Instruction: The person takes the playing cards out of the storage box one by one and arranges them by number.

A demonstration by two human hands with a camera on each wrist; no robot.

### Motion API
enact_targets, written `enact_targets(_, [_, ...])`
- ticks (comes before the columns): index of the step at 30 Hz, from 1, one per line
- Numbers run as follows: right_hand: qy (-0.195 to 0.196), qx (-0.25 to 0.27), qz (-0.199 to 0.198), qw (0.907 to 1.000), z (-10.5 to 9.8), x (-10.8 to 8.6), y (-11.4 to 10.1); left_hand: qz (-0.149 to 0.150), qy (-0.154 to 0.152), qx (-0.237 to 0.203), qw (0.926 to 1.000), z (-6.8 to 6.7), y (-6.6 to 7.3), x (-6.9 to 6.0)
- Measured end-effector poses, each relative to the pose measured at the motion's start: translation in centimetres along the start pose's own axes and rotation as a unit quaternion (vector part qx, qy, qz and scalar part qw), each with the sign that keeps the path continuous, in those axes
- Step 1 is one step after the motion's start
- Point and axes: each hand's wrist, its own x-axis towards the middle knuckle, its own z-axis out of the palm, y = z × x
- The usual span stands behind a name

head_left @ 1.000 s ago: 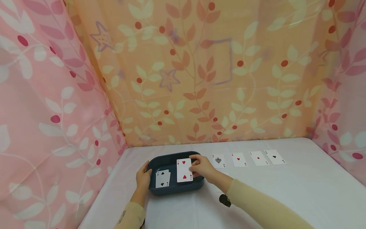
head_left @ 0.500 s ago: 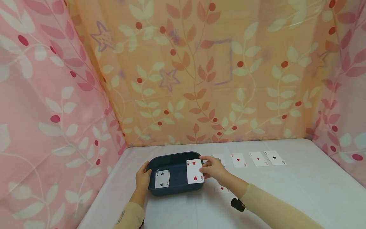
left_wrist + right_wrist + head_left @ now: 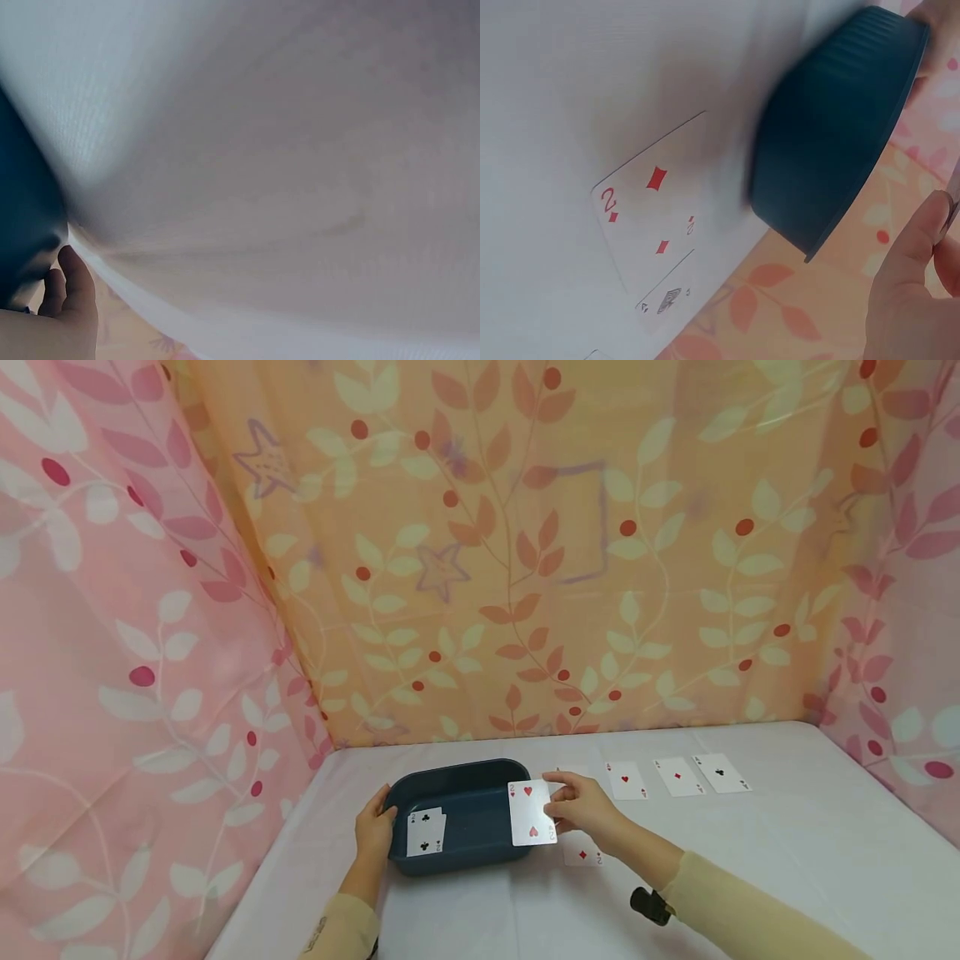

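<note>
My left hand (image 3: 373,828) grips the left end of a dark blue plastic tub (image 3: 480,862), thumb at the rim. Over the tub's right rim, my right hand (image 3: 588,810) pinches the two of hearts card (image 3: 529,812) by its right edge, face up. Inside the tub at left lies the two of clubs (image 3: 424,833), overlapping another card that is mostly covered. The two of diamonds (image 3: 658,196) lies on the cloth just right of the tub, partly behind my right hand in the head view. Beyond it is the ace of spades (image 3: 669,300), largely hidden from the head camera.
Along the back right of the white-covered table (image 3: 787,860) lie the ace of hearts (image 3: 626,780), ace of diamonds (image 3: 679,777) and ace of clubs (image 3: 722,772), face up. Patterned curtains (image 3: 510,568) stand behind and at both sides.
My right hand has carried the two of hearts rightward from above the tub's inside to its right rim. The two of diamonds has come into sight. My left hand stays on the tub.
</note>
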Motion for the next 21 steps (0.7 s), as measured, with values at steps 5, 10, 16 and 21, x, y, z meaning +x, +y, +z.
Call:
enact_targets(5, [0.004,0.006,-0.002,1.0000,-0.7,-0.4,0.1,-0.004,-0.002,0.006,1.0000,0.0,-0.2,0.2])
enact_targets(10, [0.012,-0.002,0.000,0.9999,-1.5,-0.9,0.4,-0.008,-0.003,0.009,0.9999,0.0,-0.3,0.2])
enact_targets(16, [0.015,-0.005,0.008,0.9998,-2.8,-1.3,0.7,-0.011,-0.007,0.013,0.9998,-0.1,-0.1,0.0])
enact_targets(21, [0.016,-0.005,0.011,0.9998,-3.8,-1.6,1.0,-0.004,-0.002,0.024,0.9997,-0.2,0.1,-0.1])
